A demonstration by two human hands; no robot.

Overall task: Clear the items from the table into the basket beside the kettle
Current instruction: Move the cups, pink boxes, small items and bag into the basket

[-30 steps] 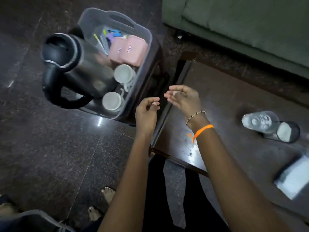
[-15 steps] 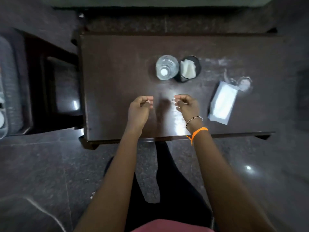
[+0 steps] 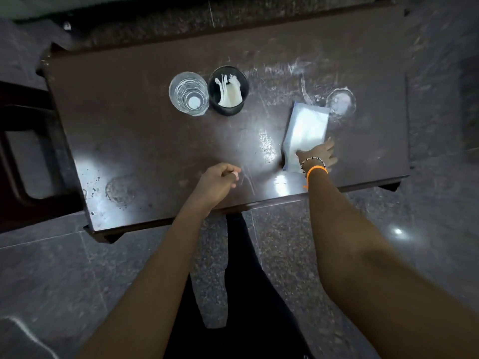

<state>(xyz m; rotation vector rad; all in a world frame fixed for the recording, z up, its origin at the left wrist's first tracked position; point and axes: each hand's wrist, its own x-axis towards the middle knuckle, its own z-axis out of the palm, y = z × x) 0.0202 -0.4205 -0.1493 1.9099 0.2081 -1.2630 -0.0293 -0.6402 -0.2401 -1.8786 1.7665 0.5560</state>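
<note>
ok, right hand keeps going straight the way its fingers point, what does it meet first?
The right hand already rests on the near end of the white packet. Beyond that, probably the clear round lid just past its far corner.

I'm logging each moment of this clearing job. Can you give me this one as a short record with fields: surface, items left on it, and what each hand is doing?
surface: dark brown wooden table, scuffed with white marks
item 1: clear drinking glass, upright, far side
item 2: black round cup holding white pieces, right beside the glass
item 3: flat white rectangular packet, right part of table
right hand: fingers spread on the packet's near end, not yet lifted
left hand: loosely curled over the near edge, holding nothing visible
basket: out of view
</note>
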